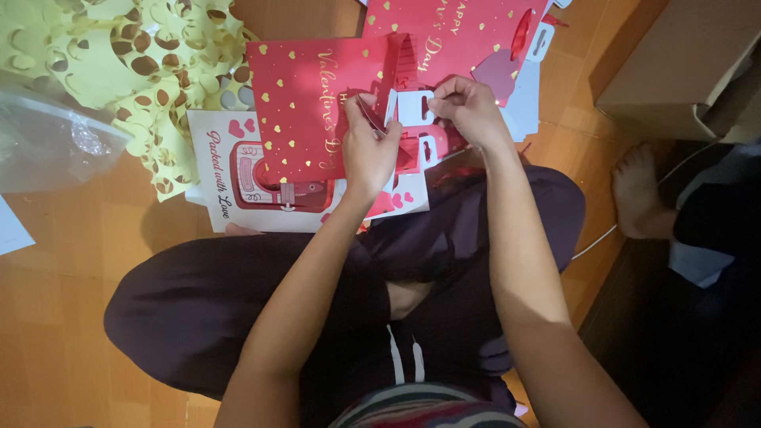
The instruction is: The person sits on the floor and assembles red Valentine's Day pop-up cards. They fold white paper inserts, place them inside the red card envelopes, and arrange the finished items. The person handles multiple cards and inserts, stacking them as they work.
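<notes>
My left hand [366, 150] is pinched shut on a narrow red strip [388, 83] and my right hand [468, 107] is clamped on the white handle tab [414, 107] of the red gift box blank [305, 111], which lies flat on the wooden floor [79, 238] at twelve o'clock from my crossed legs. I judge it early going: the blank is unfolded, with no walls up. Another red blank [468, 32] waits at one o'clock, a white printed sheet [218, 170] at eleven, and yellow cut-out scraps [119, 55] at ten.
</notes>
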